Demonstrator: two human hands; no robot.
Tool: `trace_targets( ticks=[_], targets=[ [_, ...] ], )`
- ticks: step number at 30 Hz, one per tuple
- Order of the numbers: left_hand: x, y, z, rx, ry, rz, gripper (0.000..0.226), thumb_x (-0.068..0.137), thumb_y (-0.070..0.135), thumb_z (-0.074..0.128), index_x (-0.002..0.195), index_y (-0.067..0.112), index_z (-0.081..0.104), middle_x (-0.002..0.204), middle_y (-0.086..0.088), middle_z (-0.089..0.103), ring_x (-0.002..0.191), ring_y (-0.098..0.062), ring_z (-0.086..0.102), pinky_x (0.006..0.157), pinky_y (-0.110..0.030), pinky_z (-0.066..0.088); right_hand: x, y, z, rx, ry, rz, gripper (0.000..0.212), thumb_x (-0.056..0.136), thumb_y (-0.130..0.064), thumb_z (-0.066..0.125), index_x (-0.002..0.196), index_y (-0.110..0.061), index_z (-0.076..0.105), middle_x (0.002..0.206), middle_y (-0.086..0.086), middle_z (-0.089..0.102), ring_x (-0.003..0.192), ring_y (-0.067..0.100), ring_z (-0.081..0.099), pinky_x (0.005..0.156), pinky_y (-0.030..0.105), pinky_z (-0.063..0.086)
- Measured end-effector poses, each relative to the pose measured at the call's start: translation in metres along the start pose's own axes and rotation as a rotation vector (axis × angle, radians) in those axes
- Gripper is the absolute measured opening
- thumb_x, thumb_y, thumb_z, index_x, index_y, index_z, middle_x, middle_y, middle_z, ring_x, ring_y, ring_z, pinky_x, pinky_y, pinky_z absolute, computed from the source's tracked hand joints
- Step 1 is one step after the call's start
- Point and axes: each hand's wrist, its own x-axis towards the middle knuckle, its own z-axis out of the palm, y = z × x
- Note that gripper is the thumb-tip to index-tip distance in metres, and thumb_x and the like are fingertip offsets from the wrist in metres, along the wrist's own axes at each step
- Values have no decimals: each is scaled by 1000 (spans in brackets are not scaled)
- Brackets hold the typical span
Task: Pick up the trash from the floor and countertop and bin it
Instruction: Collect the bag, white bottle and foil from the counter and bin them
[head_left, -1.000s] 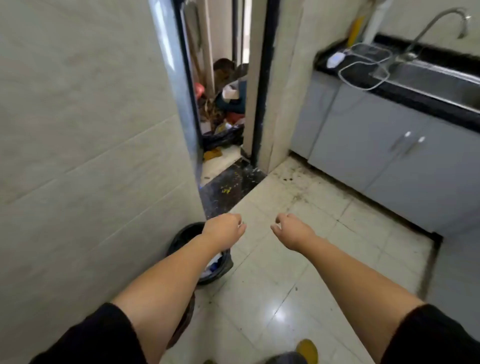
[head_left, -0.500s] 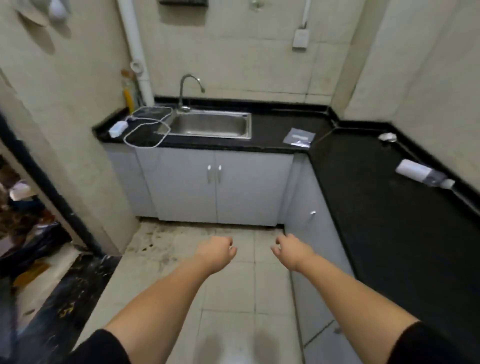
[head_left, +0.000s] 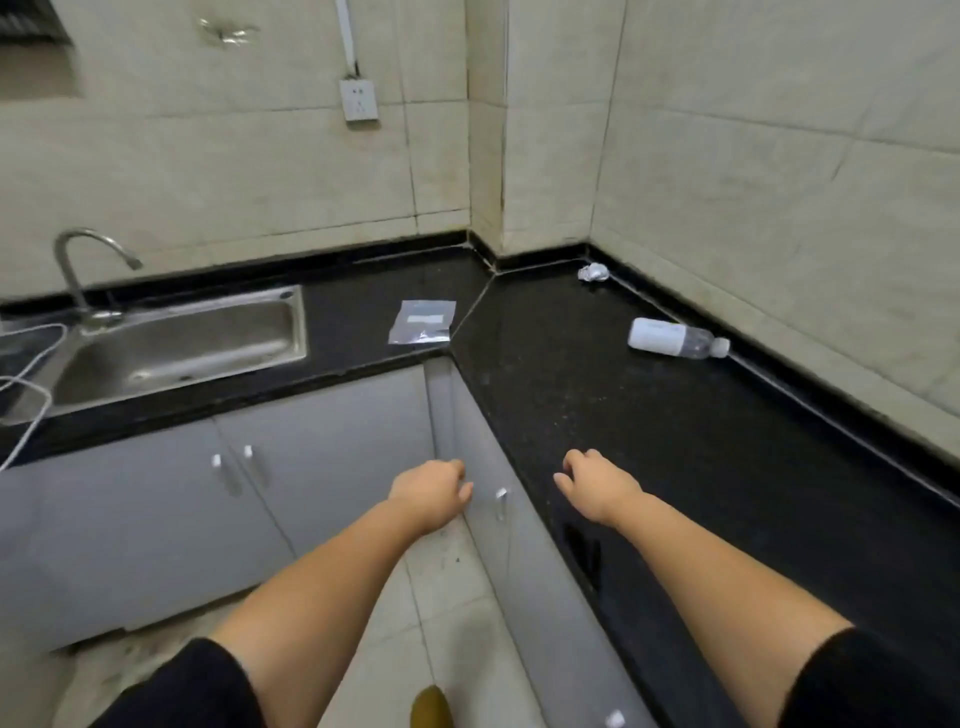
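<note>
Looking at the counter corner now; three pieces of trash on the black countertop (head_left: 727, 467), none picked up: a clear plastic bag (head_left: 423, 322) lying flat at centre frame just right of the sink (head_left: 171, 348), a crumpled wad of foil or paper (head_left: 592, 272) in the far corner against the backsplash, and a plastic bottle (head_left: 675, 339) on its side at upper right, close to the wall; I judge the countertop part of the job as not started, all three left to bin; no bin in this view, so I can't say where it sits; floor at bottom centre shows stains, no obvious litter I can make out. Left hand (head_left: 434, 493) low centre, loosely curled, holding nothing; right hand (head_left: 597, 486) over the counter's front edge, fingers loosely curled downward, also empty; both well apart from the trash. Bottle has a white label, bag has a pale strip; text on both too blurred to read; no brand I can make out.
</note>
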Motion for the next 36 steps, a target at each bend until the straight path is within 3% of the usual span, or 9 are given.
trace_targets(
  ticks=[12,19,23,27,32,36],
  targets=[
    [258,-40,-81,52,-62,135,38,97,36,40,125,13,51,124,-15,60,112,-32,58,92,-43,51,200,17,-81,15,32,222,36,98,-31,41,129,-12,43,131,15,45,117,36,51,96,46,45],
    [362,-47,-87,79,-22,63,46,94,33,47,136,16,40,135,-15,47,127,-34,46,103,-48,44,296,70,-118,-124,109,300,47,93,-21,49,137,-15,35,136,15,43,124,36,45,97,49,41],
    [420,-69,-85,9,-8,-65,51,94,38,47,139,16,38,140,-14,45,131,-32,43,106,-49,41,347,111,-129,-278,142,361,70,88,-16,53,148,-22,17,153,13,23,142,31,22,110,53,31],
    [456,-88,-69,-139,-81,-188,55,91,37,55,138,16,37,138,-14,45,127,-32,46,104,-51,44,375,139,-131,-431,59,448,79,90,-17,52,151,-27,3,160,12,5,148,31,3,115,56,19],
    [472,-94,-56,-56,-47,-205,40,93,14,53,131,8,46,133,-15,42,123,-31,43,102,-43,47,390,161,-117,-443,52,503,80,91,-17,53,152,-25,2,156,12,18,146,31,14,114,54,26],
    [480,-105,-66,-44,-54,-229,33,93,11,53,125,4,51,129,-17,49,121,-33,47,103,-44,45,396,158,-123,-459,101,459,77,89,-19,56,150,-19,10,145,9,36,135,28,34,107,49,35]
  ],
)
